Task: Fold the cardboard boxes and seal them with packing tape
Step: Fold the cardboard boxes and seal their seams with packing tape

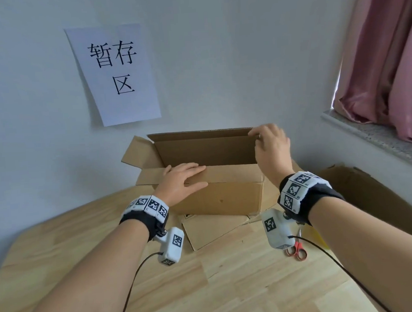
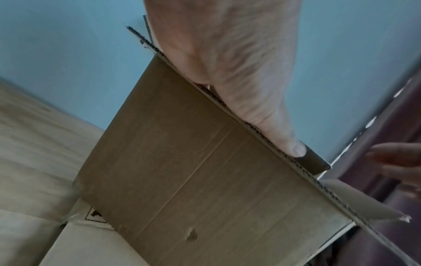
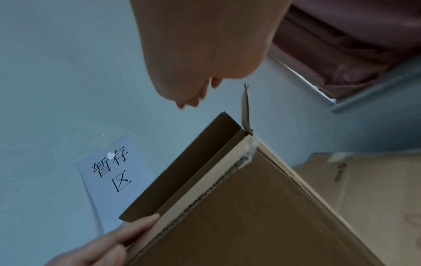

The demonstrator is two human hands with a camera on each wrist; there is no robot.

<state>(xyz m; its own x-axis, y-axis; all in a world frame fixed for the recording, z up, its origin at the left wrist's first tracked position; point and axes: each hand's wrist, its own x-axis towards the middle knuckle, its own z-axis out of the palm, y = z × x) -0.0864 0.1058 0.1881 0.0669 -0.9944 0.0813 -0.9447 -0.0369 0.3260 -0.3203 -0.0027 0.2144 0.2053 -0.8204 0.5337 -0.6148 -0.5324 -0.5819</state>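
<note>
Head view: open cardboard box [image 1: 215,199] sits on your worktop [image 1: 233,288] against the wall. Your left hand [image 1: 182,179] lies flat on the near flap, fingers [image 2: 293,147] straight. Your right hand [image 1: 271,146] is at the far right corner, fingers curled, probably pinching the flap edge. Scissors [image 1: 298,249] near your right wrist, flattened cardboard [image 1: 212,228] under the box.

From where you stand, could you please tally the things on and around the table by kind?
Open cardboard box: 1
Flattened cardboard pieces: 2
Scissors: 1
Paper sign: 1
Curtain: 1
Hands, left hand and right hand: 2
Total: 8
</note>
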